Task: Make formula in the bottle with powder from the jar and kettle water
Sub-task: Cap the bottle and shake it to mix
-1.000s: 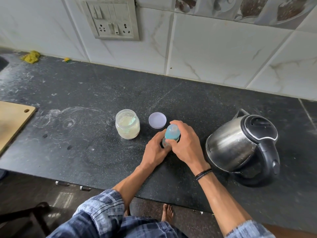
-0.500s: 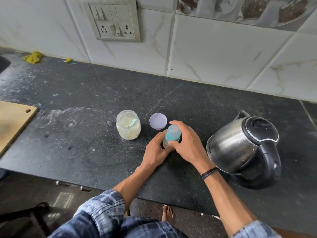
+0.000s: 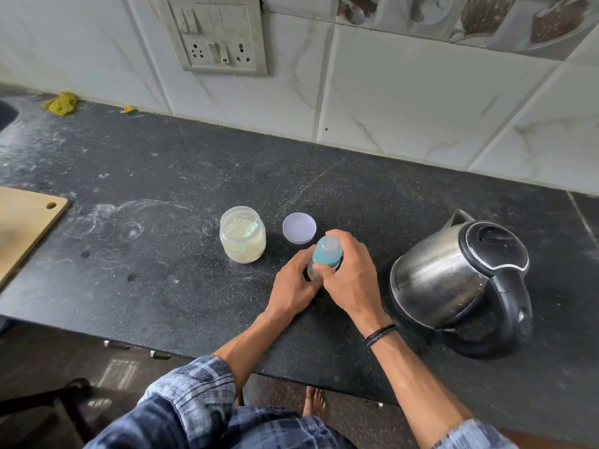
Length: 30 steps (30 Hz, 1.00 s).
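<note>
— Where's the baby bottle [image 3: 325, 258]?
— Upright on the desk [image 3: 162, 286], between the powder jar [image 3: 242, 234] and the kettle [image 3: 453, 273], teal cap [image 3: 329, 247] pointing straight up.
— And the hands?
— The left hand [image 3: 293, 286] wraps its base; the right hand [image 3: 350, 273] curls round the cap.

Wooden board [image 3: 26, 222], yellow rag [image 3: 60, 103]

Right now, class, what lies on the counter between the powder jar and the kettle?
In the head view, a pale lilac lid lies flat, then the baby bottle, held by the left hand and right hand.
</note>
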### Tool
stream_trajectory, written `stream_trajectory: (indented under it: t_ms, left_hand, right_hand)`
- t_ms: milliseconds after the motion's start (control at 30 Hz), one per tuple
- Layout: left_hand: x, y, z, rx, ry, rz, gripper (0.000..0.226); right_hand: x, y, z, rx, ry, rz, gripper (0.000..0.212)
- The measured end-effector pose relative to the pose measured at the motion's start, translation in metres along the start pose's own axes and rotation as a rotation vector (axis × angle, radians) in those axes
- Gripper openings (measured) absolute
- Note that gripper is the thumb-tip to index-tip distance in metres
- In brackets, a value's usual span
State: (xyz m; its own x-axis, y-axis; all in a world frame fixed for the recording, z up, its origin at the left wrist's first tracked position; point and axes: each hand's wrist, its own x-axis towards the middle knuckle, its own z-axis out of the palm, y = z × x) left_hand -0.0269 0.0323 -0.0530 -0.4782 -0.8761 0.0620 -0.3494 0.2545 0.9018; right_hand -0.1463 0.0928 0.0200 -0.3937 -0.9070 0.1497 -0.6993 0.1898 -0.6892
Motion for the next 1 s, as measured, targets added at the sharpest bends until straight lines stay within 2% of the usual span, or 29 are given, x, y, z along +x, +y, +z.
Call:
stream_trajectory:
  t_ms: [233, 700, 800, 1000]
  left_hand:
    - [0.000, -0.001, -0.002, -0.008, -0.009, 0.000, 0.054]
    - [0.003, -0.008, 0.002, 0.031, -0.006, 0.023, 0.047]
    - [0.003, -0.006, 0.000, 0.022, -0.003, 0.033, 0.049]
    - [0.002, -0.004, -0.003, -0.016, -0.022, 0.028, 0.062]
  right_hand:
    - [0.017, 0.000, -0.015, -0.025, -0.226, 0.000, 0.069]
    - [0.001, -0.006, 0.006, -0.075, -0.037, -0.036, 0.065]
    - [0.006, -0.004, -0.001, -0.046, -0.094, -0.009, 0.066]
    - [0.022, 0.003, -0.025, -0.026, -0.313, 0.002, 0.073]
